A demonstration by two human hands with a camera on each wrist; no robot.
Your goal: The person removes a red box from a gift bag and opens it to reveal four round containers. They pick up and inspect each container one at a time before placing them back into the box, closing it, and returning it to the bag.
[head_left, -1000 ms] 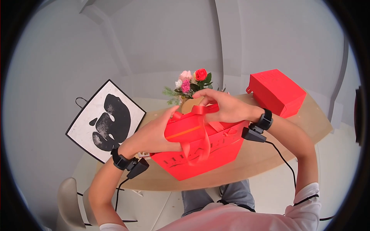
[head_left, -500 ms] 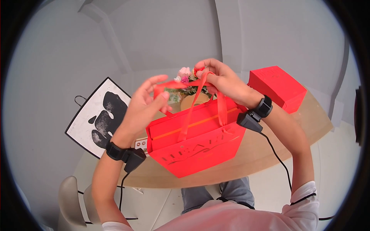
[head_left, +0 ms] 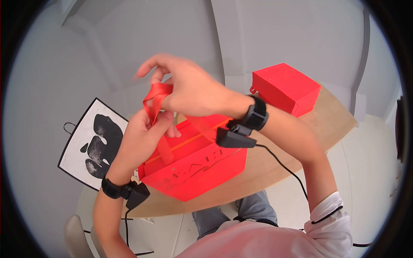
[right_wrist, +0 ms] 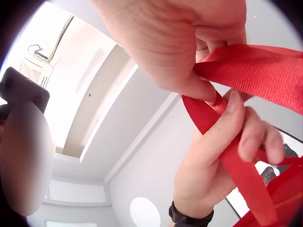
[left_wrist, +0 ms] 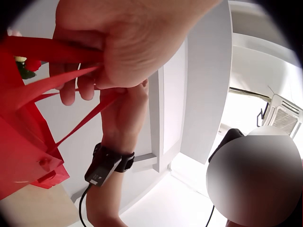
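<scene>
A red paper gift bag (head_left: 206, 167) with dark lettering stands on the table, and a red box with an orange stripe (head_left: 189, 146) sits inside it. Its red ribbon handles (head_left: 161, 89) rise above the bag, twisted together at the hands. My left hand (head_left: 140, 139) grips the ribbon low, thumb and fingers closed around it. Just above and to the right, my right hand (head_left: 193, 90) pinches a loop of the same ribbon, its index finger stretched out. In the right wrist view the ribbon (right_wrist: 265, 71) runs between both hands, which nearly meet.
Another red bag (head_left: 286, 88) lies at the table's (head_left: 340, 114) right end. A white panel with a black print (head_left: 103, 144) leans at the left. Flowers (left_wrist: 32, 65) show behind the bag in the left wrist view. A chair (head_left: 77, 234) stands at lower left.
Both hands have gone up from the bag's opening, drawing the ribbon handles upright, then come together toward the left. The right hand has crossed over above the left one. The head view has turned right.
</scene>
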